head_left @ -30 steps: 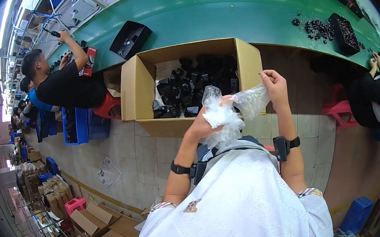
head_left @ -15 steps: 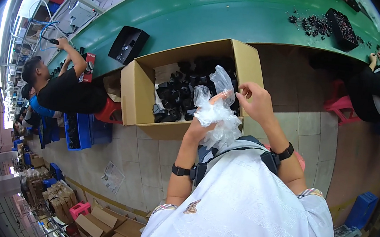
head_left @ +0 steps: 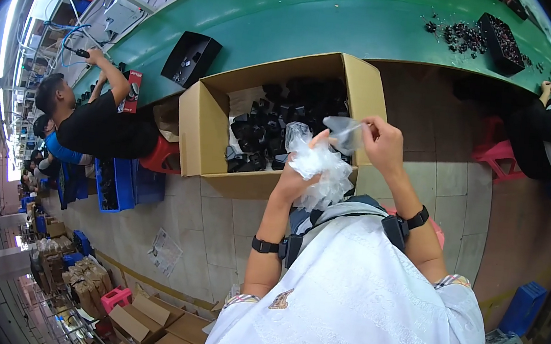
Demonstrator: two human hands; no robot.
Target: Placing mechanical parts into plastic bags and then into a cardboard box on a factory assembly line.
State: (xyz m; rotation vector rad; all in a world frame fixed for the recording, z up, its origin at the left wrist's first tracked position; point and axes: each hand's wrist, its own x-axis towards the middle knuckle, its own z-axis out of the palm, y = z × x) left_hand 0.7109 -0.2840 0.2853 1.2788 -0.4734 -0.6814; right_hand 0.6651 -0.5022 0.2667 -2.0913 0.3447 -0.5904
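A bunch of crumpled clear plastic bags (head_left: 322, 177) is gripped in my left hand (head_left: 295, 182), just over the near edge of a large open cardboard box (head_left: 212, 127). Pinched between the fingertips of my right hand (head_left: 383, 143) is one clear plastic bag (head_left: 343, 132), stretched leftward toward the bunch. Whether this bag is still joined to the others I cannot tell. Many black plastic parts (head_left: 263, 130) lie heaped inside the box, their exact kind too small to make out. The bags and my left hand cover part of the heap.
Beyond the box runs a long green table (head_left: 272, 22), carrying a black tray (head_left: 189, 60) and a black box of small parts (head_left: 500, 45). A co-worker (head_left: 91, 120) sits at the left beside blue crates (head_left: 126, 185). Another person (head_left: 537, 141) sits at the far right on a pink stool (head_left: 499, 163).
My right hand has taken hold of a bag end and shifted slightly right. The upright bag that stood above my left hand now stretches sideways toward my right fingers.
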